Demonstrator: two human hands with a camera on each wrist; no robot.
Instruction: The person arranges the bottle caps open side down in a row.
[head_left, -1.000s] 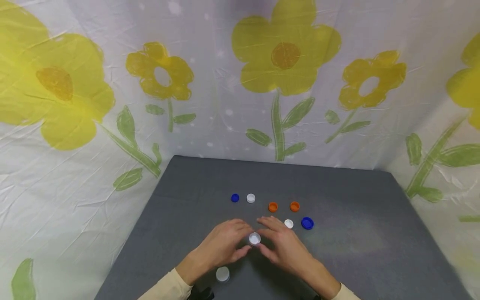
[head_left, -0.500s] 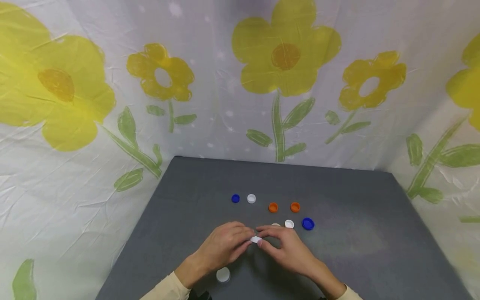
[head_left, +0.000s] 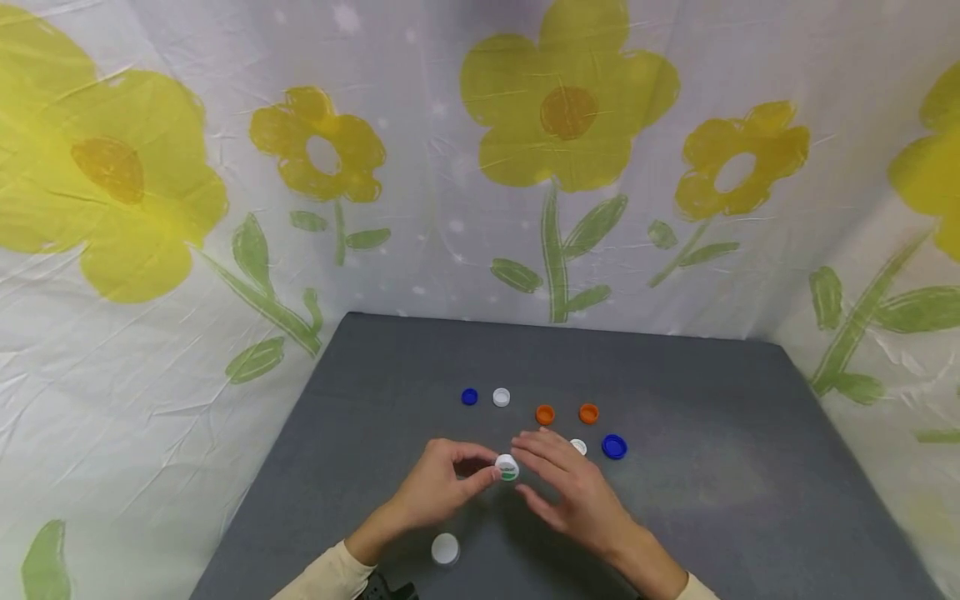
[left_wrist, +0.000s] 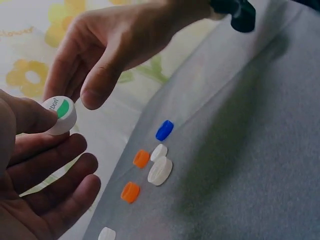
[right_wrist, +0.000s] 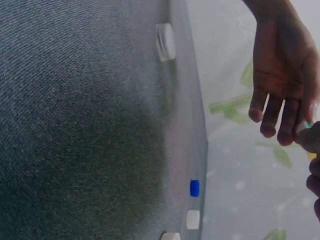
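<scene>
A small white bottle cap (head_left: 507,467) with a green printed top is pinched between the thumb and forefinger of my left hand (head_left: 442,483), held up over the table. In the left wrist view the thumb covers part of the print on this cap (left_wrist: 65,119). My right hand (head_left: 566,483) hovers just right of the cap, its fingers spread and gently bent, holding nothing. Its fingertips are close by the cap's far side and its thumb hangs nearer the front.
A larger white cap (head_left: 446,549) lies near the left forearm. Farther back on the grey table (head_left: 712,500) are a small blue cap (head_left: 469,397), a white cap (head_left: 501,397), two orange caps (head_left: 545,414), a larger blue cap (head_left: 614,447) and a white cap (head_left: 578,447) partly behind the right hand.
The cap has been turned from its hollow side to its printed top. Half a second ago the fingers of both hands were at it; now the right hand has drawn off and the left holds it.
</scene>
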